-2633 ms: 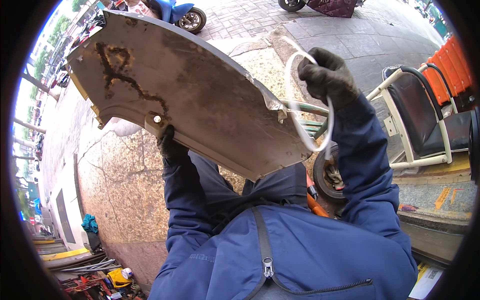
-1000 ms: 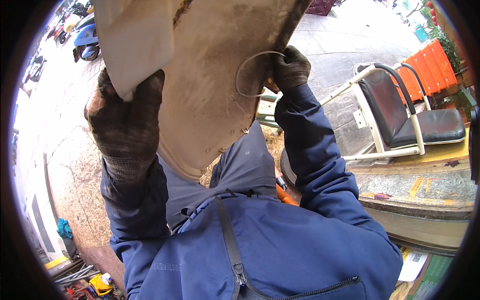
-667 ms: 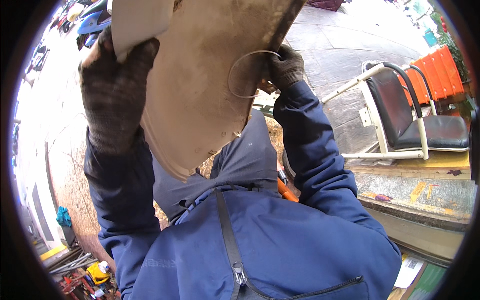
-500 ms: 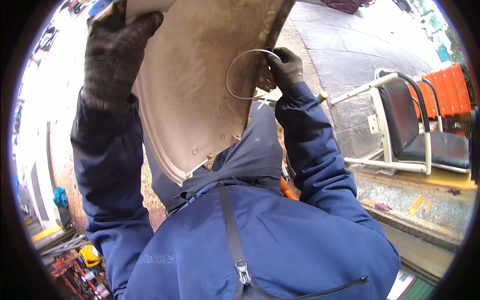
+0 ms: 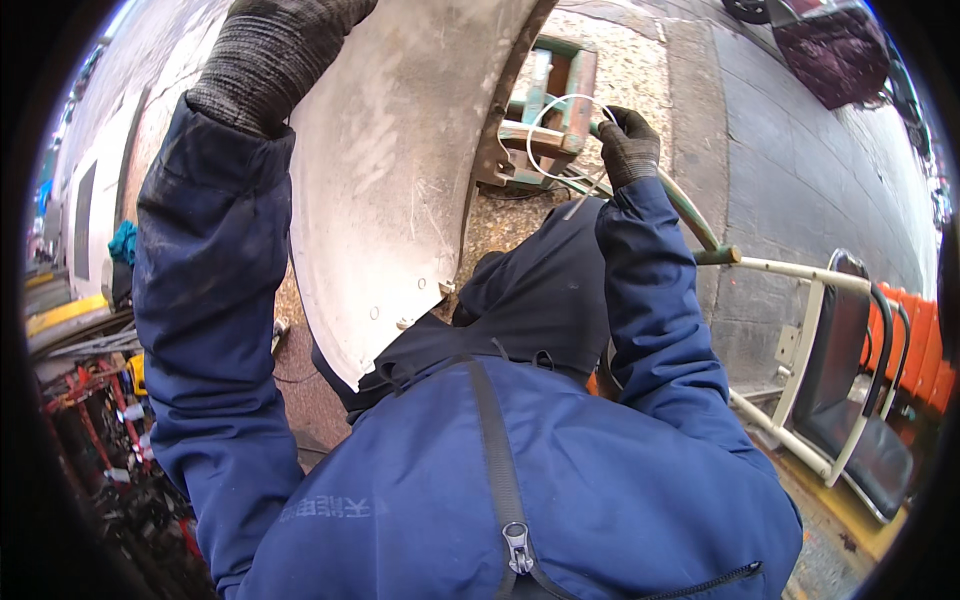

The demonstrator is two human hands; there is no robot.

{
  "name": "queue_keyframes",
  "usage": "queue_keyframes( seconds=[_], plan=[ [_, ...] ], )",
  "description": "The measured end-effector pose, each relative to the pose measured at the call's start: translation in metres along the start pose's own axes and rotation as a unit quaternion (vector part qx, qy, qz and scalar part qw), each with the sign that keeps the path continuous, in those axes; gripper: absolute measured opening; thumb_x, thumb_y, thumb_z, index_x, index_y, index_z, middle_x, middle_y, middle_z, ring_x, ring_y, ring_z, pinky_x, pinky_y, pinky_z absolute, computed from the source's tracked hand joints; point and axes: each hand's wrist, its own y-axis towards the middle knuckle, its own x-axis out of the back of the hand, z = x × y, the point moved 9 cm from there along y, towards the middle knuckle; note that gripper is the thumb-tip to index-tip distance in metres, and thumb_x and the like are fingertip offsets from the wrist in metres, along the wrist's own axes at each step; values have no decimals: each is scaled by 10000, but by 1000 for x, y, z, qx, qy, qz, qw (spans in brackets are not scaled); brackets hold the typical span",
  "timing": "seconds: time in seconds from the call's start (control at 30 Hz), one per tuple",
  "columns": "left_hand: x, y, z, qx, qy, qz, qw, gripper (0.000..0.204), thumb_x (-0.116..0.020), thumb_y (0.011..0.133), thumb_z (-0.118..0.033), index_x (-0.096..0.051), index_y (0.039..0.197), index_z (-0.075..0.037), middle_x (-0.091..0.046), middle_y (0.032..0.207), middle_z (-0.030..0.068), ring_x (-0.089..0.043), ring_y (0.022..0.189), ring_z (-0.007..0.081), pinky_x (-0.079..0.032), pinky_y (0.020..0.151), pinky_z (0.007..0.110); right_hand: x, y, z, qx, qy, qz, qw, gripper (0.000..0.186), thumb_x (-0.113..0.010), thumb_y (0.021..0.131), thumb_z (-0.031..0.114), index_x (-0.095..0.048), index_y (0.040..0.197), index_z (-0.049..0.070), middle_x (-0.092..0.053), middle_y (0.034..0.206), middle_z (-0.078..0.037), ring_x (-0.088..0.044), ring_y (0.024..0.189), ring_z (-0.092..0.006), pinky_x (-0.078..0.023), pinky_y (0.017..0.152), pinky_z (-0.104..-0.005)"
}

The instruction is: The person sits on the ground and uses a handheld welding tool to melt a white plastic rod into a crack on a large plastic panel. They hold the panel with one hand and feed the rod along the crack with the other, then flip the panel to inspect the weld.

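Note:
A large curved, off-white panel (image 5: 390,170), scuffed on its face, stands tilted in front of me with its lower end at my lap. My left hand (image 5: 285,60), in a dark knit glove, is closed on its upper left edge; the fingertips run out at the top of the view. To the right of the panel, my right hand (image 5: 630,147), also gloved, pinches a thin white plastic strand (image 5: 532,125) bent into a loop. That hand is apart from the panel. Whether the strand is a cable tie or a wire I cannot make out.
Beyond the panel stands a worn green wooden stool (image 5: 578,100). A green pole (image 5: 700,220) slants by my right forearm. At right are a black-seated metal chair (image 5: 835,370) and orange slats (image 5: 925,345). Tools lie in a heap (image 5: 110,420) at lower left. A purple quilted cover (image 5: 830,55) is far right.
My right hand has moved right, away from the panel's edge, with the white loop in it. The panel has shifted slightly left, and the view has turned, bringing the stool into sight.

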Motion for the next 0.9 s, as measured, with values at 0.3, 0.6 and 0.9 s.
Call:
queue_keyframes(
  seconds=[0.3, 0.6, 0.9],
  plan=[
    [-21, 10, 45, -37, 236, 61, 969, 292, -563, 763, -58, -628, 1046, -38, -656, 925, 95, -597, 842, 182, -473, 766, 311, -144, 10, -49, -20, -64, 207, 976, 291, -593, 800, 47, -641, 1086, 27, -670, 898, -90, -598, 767, -136, -480, 695, -258],
    [-28, 3, 56, -62, 298, 95, 948, 286, -571, 774, -78, -622, 1052, -34, -655, 928, 101, -600, 845, 193, -475, 771, 316, -216, -25, -52, -209, 188, 265, 922, 207, -647, 796, 117, -651, 948, -24, -611, 724, -55, -548, 594, -141, -458, 536, -272],
    [-49, 7, 50, -96, 361, 133, 918, 282, -579, 786, -98, -617, 1057, -30, -653, 932, 107, -603, 848, 204, -478, 777, 320, -230, -17, -62, -230, 168, 231, 930, 154, -635, 795, 149, -637, 835, 0, -581, 663, -73, -543, 537, -155, -439, 495, -284]
  ],
)
